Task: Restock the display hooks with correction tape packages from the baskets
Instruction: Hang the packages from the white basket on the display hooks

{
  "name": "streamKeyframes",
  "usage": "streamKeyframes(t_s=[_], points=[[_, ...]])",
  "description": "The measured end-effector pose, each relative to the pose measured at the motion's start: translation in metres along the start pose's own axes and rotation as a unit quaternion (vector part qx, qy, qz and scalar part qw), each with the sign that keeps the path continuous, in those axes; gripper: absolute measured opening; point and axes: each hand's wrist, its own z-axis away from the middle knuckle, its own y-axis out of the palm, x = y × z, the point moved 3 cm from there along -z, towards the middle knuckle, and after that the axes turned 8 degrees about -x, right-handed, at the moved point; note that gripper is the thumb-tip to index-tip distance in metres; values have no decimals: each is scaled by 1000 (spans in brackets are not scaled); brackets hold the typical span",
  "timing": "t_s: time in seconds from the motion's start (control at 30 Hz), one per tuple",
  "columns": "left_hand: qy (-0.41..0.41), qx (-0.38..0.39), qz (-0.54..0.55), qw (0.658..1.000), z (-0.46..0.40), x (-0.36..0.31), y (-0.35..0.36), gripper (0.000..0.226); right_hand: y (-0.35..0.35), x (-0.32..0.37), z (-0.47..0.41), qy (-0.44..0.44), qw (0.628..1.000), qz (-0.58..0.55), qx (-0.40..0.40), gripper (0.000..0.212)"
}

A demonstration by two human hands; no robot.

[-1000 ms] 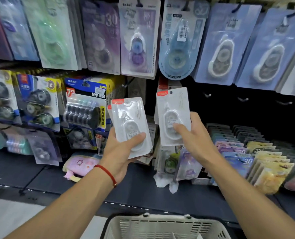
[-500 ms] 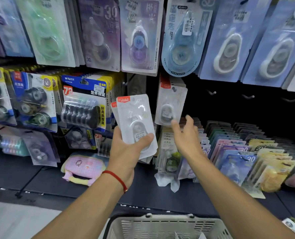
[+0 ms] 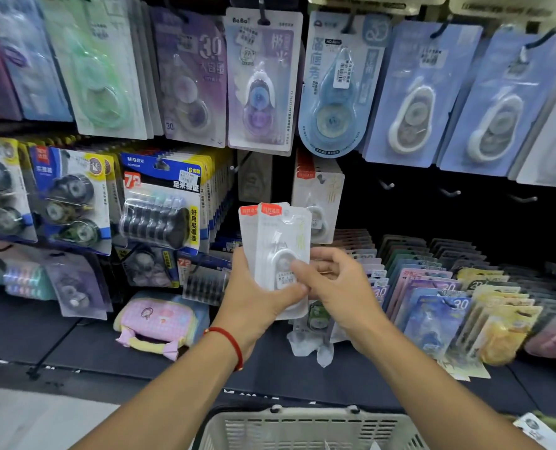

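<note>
**Both hands on the white correction tape packages, below the hooks**

Before the pegboard, seen from the head camera, the left hand (image 3: 254, 297) grasps a small stack of white correction tape packages (image 3: 281, 251), thumb clamped across the front. The right hand (image 3: 338, 287) pinches the front package's right edge with its fingertips. Just behind hangs one matching package (image 3: 319, 199) on its hook. To the right, bare hooks (image 3: 450, 192) stand against open dark board. Below, filed packets (image 3: 432, 306) crowd the shelf (image 3: 75, 339). A white basket (image 3: 302, 427) rim sits at the bottom edge.
</note>
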Motion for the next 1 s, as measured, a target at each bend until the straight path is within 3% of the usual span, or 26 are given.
streamKeyframes(t_s=[0.13, 0.27, 0.37, 0.5, 0.77, 0.93, 1.0], points=[[-49, 18, 77, 996, 3, -7, 2, 80, -2, -3, 0, -8, 1000, -14, 1, 17], [-134, 8, 172, 976, 3, -11, -2, 44, -11, -1, -7, -42, 997, -3, -67, 18], [-95, -38, 131, 986, 0, -11, -8, 40, -17, 7, -11, -97, 989, 4, -112, 29], [-47, -90, 85, 991, -4, -8, -16, 40, -17, 14, -22, -124, 984, -5, -131, 16], [-10, -106, 78, 991, -4, -10, -21, 40, -13, 14, -30, -143, 975, 44, -162, 14], [1, -114, 69, 991, -3, -15, -22, 44, -17, 1, -34, -63, 973, 173, -136, 61], [-1, -105, 71, 992, -1, -16, -20, 46, -17, -1, -30, -60, 973, 179, -131, 55]])
